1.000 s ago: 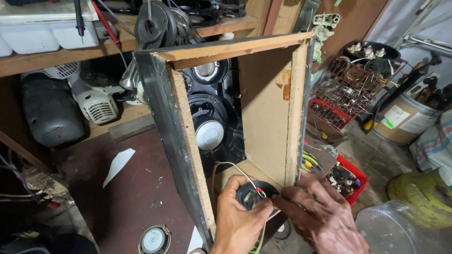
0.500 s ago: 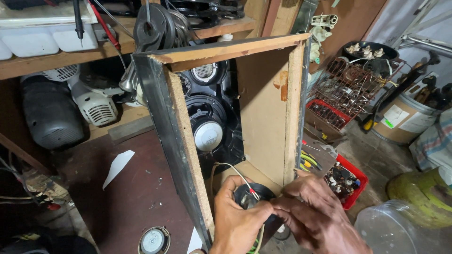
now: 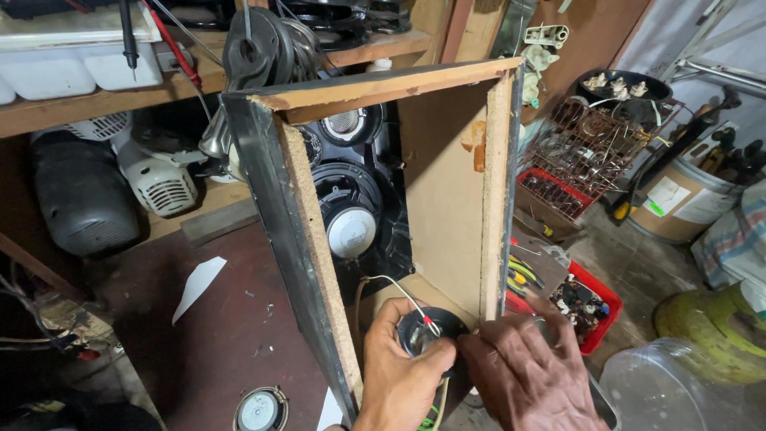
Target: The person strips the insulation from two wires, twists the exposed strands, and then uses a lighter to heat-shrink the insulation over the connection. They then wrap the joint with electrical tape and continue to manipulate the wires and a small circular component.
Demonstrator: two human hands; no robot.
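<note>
Both hands grip the small black speaker at the wooden box's bottom opening: left hand, right hand. Best keep the red-tipped wire slack.

A cluttered repair workshop: loose speakers, tool-laden shelf (wooden), parts crates.

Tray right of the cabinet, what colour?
Red tray, holding small parts; head view, partly behind the right hand.
</note>
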